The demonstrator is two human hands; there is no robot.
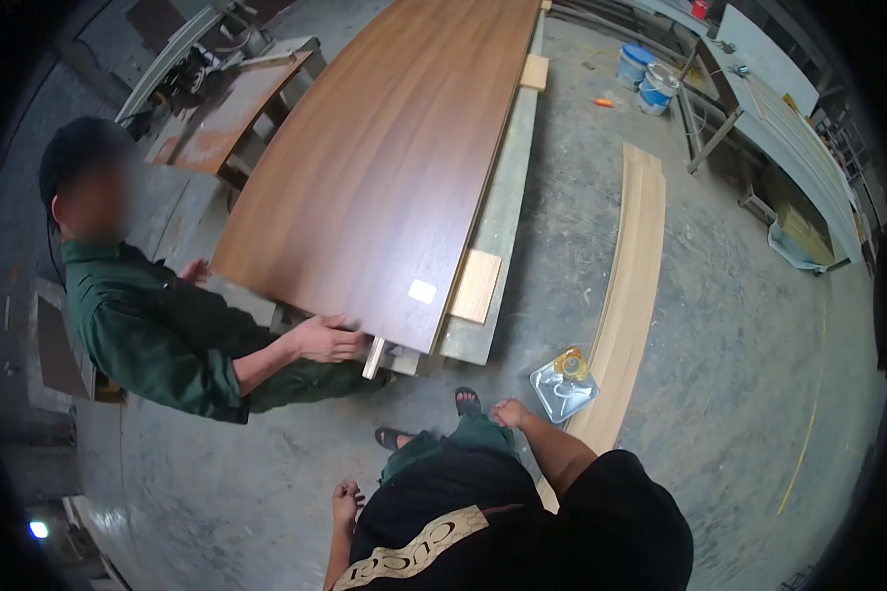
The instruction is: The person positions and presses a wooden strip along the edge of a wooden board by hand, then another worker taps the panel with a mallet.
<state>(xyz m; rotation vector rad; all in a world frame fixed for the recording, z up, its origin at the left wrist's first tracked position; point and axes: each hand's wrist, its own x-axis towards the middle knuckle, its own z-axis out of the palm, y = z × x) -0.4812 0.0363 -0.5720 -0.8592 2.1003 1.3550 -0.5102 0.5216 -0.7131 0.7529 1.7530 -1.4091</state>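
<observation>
Far left: a low table (232, 123) is set beside the brown board. Left: the near-left corner of the big brown board (394, 167) is blocked by a green-clad co-worker (158, 315); its near edge is touched by a co-worker's hand (325, 340). Left hand (346, 500) is held low at the near side, well apart from the board; fingers curled, cannot tell if fully together or on anything. Centre: board is laid near to far above a pale board (508, 246); a wood block (476, 286) is seen at its right edge. Right hand (508, 414) is held just left of a metal can (564, 386); fingers bent, grip cannot be told. Right: floor is taken up by long planks (629, 266), can at their left edge. Far right: buckets (657, 91) and a workbench (774, 138).

Writing: "UCC" can be made out on a shirt strip (414, 550), outer letters unclear. White label (422, 292) on board and bucket print can't be read.
</observation>
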